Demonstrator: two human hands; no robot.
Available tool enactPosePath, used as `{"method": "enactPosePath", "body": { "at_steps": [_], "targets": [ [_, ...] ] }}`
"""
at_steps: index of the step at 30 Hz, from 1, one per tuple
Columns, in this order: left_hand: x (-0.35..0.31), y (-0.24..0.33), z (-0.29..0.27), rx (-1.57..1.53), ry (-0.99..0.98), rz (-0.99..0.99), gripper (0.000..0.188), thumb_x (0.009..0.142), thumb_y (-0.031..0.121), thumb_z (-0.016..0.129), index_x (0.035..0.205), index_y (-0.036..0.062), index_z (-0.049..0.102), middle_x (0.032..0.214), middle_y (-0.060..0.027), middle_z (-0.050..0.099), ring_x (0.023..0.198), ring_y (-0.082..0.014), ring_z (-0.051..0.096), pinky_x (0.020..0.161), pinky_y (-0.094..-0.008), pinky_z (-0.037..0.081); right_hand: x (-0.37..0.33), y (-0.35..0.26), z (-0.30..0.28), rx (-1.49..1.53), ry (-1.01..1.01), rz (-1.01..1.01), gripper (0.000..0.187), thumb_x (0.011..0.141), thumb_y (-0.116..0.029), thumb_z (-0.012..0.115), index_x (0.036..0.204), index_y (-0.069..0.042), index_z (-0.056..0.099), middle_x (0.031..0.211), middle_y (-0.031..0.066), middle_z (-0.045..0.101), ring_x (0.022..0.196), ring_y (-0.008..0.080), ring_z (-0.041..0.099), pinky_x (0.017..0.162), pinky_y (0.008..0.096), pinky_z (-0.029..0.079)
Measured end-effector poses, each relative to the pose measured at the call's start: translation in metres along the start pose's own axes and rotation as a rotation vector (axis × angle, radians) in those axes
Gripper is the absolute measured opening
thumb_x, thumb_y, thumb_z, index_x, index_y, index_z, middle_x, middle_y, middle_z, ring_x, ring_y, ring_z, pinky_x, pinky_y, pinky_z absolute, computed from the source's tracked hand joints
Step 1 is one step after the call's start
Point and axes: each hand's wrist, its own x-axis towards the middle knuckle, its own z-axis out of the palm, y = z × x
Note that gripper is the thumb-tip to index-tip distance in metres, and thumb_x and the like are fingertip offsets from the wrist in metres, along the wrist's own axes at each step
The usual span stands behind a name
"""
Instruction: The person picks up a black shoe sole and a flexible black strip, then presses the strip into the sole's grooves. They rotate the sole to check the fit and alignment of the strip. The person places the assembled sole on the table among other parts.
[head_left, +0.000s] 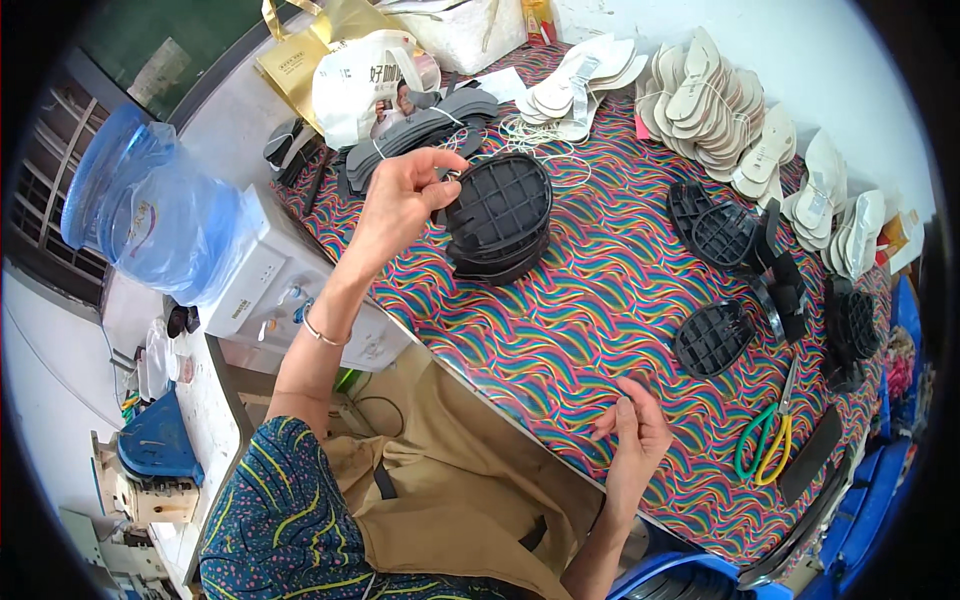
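My left hand is closed in a pinch at the left edge of the top black molded shoe sole piece, which has a grid of ribs. That piece lies on a stack of similar black pieces. Lower on the table, my right hand hovers near the front edge with fingers loosely apart and nothing visible in them. Beyond it lies a single ribbed black piece. More black pieces are grouped farther back on the right.
Scissors with green and yellow handles lie at right beside a dark flat strip. Bundled pale insoles line the back. Grey curved pieces, white cord and bags sit behind my left hand. A water dispenser stands left.
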Motion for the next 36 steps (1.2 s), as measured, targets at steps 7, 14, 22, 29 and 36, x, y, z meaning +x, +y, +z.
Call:
{"method": "enactPosePath", "body": {
  "at_steps": [7, 14, 22, 29, 36],
  "targets": [
    [0.009, -0.041, 0.002, 0.114, -0.167, -0.109, 0.024, 0.086, 0.001, 0.061, 0.109, -0.0023, 0.065, 0.082, -0.0004, 0.067, 0.07, -0.0058, 0.056, 0.061, -0.0244, 0.044, -0.001, 0.003, 0.001, -0.063, -0.002, -0.012, 0.022, 0.096, -0.004, 0.055, 0.115, 0.002, 0.063, 0.071, 0.0048, 0.061, 0.061, 0.0081, 0.054, 0.057, 0.0221, 0.044],
    [0.006, -0.022, 0.003, 0.499, -0.095, 0.034, 0.022, 0.085, 0.015, 0.067, 0.101, 0.001, 0.071, 0.064, -0.0096, 0.063, 0.057, -0.0133, 0.057, 0.058, -0.031, 0.045, -0.002, 0.004, 0.002, -0.115, 0.018, -0.046, 0.023, 0.095, -0.003, 0.055, 0.115, 0.003, 0.063, 0.069, 0.0049, 0.061, 0.06, 0.0085, 0.055, 0.057, 0.0226, 0.045],
    [0.033, -0.1, -0.016, 0.364, 0.225, 0.059, 0.018, 0.083, 0.016, 0.067, 0.093, 0.0016, 0.072, 0.074, -0.0129, 0.066, 0.067, -0.0242, 0.062, 0.064, -0.0361, 0.048, -0.002, 0.011, 0.003, -0.167, 0.031, -0.118, 0.021, 0.096, -0.007, 0.054, 0.112, 0.003, 0.065, 0.066, 0.0055, 0.062, 0.053, 0.0086, 0.054, 0.05, 0.0232, 0.045],
    [0.046, -0.174, -0.014, 0.883, 0.275, 0.093, 0.029, 0.08, 0.016, 0.071, 0.104, 0.0014, 0.067, 0.104, -0.0155, 0.059, 0.107, -0.034, 0.054, 0.085, -0.0467, 0.046, 0.001, 0.008, 0.003, -0.133, 0.019, -0.063, 0.022, 0.095, -0.004, 0.054, 0.114, 0.004, 0.063, 0.067, 0.0059, 0.062, 0.056, 0.0086, 0.055, 0.054, 0.0226, 0.047],
    [0.057, -0.191, -0.03, 0.691, 0.419, 0.081, 0.015, 0.087, 0.011, 0.055, 0.085, -0.0001, 0.066, 0.08, -0.0222, 0.064, 0.077, -0.043, 0.062, 0.071, -0.049, 0.05, 0.0, 0.006, 0.005, -0.122, 0.024, -0.039, 0.022, 0.095, -0.003, 0.054, 0.114, 0.004, 0.063, 0.067, 0.0059, 0.062, 0.056, 0.0088, 0.055, 0.054, 0.0227, 0.047]
  ]
}}
